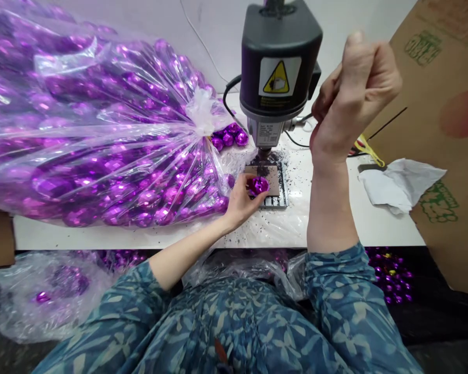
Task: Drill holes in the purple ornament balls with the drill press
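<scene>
My left hand (244,202) pinches a shiny purple faceted bauble (259,186) between thumb and fingers. It holds the bauble over a small board (273,179) on the metal base plate (283,200) of a black bench drill press (281,57). The tool end of the press is just behind the bauble; whether they touch I cannot tell. My right hand (356,88) is raised at the right side of the press, fingers curled into a fist. What it grips, if anything, is hidden behind the fingers.
A big clear bag (113,135) of purple baubles, gathered at its neck, fills the left. Loose baubles (230,136) lie behind it. Dark shavings (294,166) surround the plate. At right are crumpled white paper (400,182), a yellow-handled tool (368,149) and a cardboard box (452,104).
</scene>
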Tool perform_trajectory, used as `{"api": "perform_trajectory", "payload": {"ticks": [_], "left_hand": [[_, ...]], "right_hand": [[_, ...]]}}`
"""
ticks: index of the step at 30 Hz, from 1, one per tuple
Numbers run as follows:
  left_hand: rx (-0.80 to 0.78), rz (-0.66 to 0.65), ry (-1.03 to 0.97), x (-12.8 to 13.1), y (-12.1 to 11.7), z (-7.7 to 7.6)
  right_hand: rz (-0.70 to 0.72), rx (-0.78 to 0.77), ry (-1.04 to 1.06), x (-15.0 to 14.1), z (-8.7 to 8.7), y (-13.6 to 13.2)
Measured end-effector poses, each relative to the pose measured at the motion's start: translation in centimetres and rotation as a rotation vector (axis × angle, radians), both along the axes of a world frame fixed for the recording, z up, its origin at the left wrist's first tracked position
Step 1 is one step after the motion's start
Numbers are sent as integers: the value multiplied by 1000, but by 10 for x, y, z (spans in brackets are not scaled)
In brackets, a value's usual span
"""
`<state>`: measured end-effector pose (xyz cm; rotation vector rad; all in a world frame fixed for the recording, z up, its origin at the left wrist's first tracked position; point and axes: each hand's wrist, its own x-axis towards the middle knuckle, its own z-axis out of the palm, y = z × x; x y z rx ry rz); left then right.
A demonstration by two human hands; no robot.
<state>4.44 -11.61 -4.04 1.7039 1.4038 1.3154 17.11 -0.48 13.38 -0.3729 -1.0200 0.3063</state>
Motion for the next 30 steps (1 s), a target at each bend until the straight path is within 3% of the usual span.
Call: {"api": "perform_trajectory", "payload": {"ticks": [3,6,8,10,12,14,17,20,22,24,28,30], "left_hand": [[73,-330,241,-16,-56,5],[72,-660,662,-37,-113,-4],[152,-775,929,-48,-138,-16],[272,-790,998,-56,-145,-27],[380,-700,861,-60,-128,-32],[422,-543,649,-63,-90,-26],[265,-273,455,-70,-9,-3],[3,-65,484,-85,65,23],[-203,-84,581,-96,96,35],[-339,-188,681,-106,111,42],[-417,-443,603,-114,111,40],[-403,-463,529,-112,104,36]], "right_hand": [[88,61,33,0,0,-1],[107,80,48,-1,-1,-5],[79,62,44,-1,0,-7],[52,46,45,-2,1,-7],[41,40,50,-2,1,-6],[28,28,55,-2,1,-6],[44,13,51,-1,-1,-5],[85,37,59,0,-2,-5],[87,37,58,1,-3,-6],[86,26,44,2,-3,-6],[81,42,32,1,-3,-7],[70,53,36,0,-4,-7]]}}
